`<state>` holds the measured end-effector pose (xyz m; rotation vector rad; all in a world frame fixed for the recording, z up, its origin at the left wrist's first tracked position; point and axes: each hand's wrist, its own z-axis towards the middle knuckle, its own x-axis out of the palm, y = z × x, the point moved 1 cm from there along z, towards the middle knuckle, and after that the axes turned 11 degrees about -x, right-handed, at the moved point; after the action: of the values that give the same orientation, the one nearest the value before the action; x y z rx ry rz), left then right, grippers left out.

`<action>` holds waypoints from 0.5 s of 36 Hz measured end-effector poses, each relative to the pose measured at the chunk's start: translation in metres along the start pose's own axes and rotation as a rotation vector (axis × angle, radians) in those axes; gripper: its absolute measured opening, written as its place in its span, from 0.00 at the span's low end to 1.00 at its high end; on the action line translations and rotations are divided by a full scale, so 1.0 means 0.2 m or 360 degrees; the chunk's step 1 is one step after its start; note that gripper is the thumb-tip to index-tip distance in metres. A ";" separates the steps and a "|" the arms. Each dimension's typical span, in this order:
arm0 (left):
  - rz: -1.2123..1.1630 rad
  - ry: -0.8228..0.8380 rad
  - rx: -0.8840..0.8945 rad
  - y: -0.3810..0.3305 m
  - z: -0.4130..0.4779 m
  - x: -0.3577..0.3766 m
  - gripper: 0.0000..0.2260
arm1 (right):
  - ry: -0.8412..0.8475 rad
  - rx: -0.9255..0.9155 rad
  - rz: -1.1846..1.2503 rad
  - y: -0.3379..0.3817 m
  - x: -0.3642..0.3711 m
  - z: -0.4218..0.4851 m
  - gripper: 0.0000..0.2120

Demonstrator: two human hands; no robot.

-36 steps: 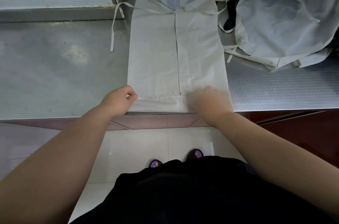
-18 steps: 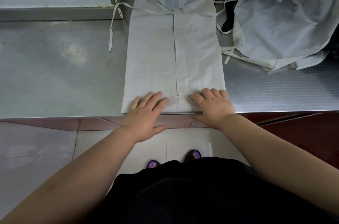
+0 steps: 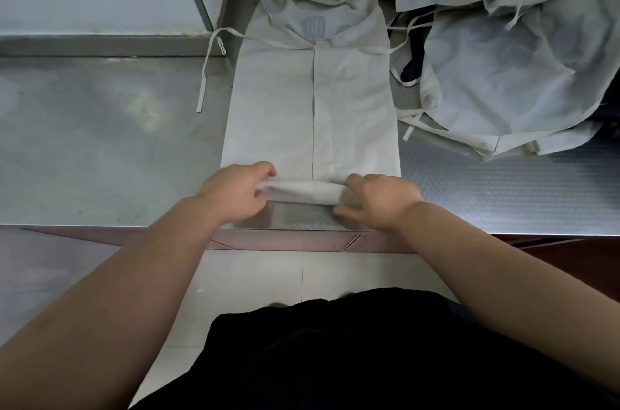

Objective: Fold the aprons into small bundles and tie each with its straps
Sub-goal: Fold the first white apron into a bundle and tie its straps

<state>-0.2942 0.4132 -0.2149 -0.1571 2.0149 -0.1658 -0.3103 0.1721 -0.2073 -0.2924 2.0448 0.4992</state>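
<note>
Looking down from the head view, we saw the pale grey-white cloth apron [image 3: 352,107] lying on the dull stainless-steel counter [image 3: 100,141]. It was folded lengthwise into a long narrow panel, with its two side flaps meeting in a straight line down the middle. Its far end, with the bib and a faint blue printed emblem [image 3: 313,28], reached the back wall, where the neck loop stood bunched up. One thin cloth strap [image 3: 204,74] trailed off the left side onto bare steel. The near end was curled up into a tight low roll [image 3: 302,189] lying across the panel, set back a little from the counter's front edge.

Our left hand [image 3: 235,191] gripped the roll's left end, its fingers [image 3: 265,169] curled together over the top and the thumb tucked in against the cloth. Our right hand [image 3: 382,199] gripped the right end the same way, with its fingers [image 3: 355,179] bent over the roll; its thumb lay low near the steel, too blurred to place exactly.

To the right, a loose heap of crumpled grey aprons [image 3: 496,80] with dangling ties lay just beside the folded one.
</note>
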 end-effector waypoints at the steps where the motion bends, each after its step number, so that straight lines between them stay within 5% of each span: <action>1: -0.0006 0.0009 -0.0038 0.00 0.02 -0.01 0.16 | 0.0046 -0.0021 -0.0062 -0.01 -0.01 0.01 0.22; 4: 0.0010 0.0075 -0.0080 0.00 0.04 -0.04 0.11 | 0.0097 -0.0007 -0.0038 -0.04 -0.05 0.05 0.15; 7: 0.0169 0.0158 0.0024 0.01 0.06 -0.06 0.20 | 0.0155 0.0003 0.0154 -0.08 -0.09 0.10 0.12; 18: -0.0099 0.0329 -0.0119 0.14 0.24 -0.08 0.08 | 0.0307 0.0230 0.0430 -0.15 -0.17 0.22 0.20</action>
<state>-0.2440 0.4415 -0.2262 -0.2595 2.2248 -0.1511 -0.2487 0.1658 -0.2042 0.0252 2.3105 0.4989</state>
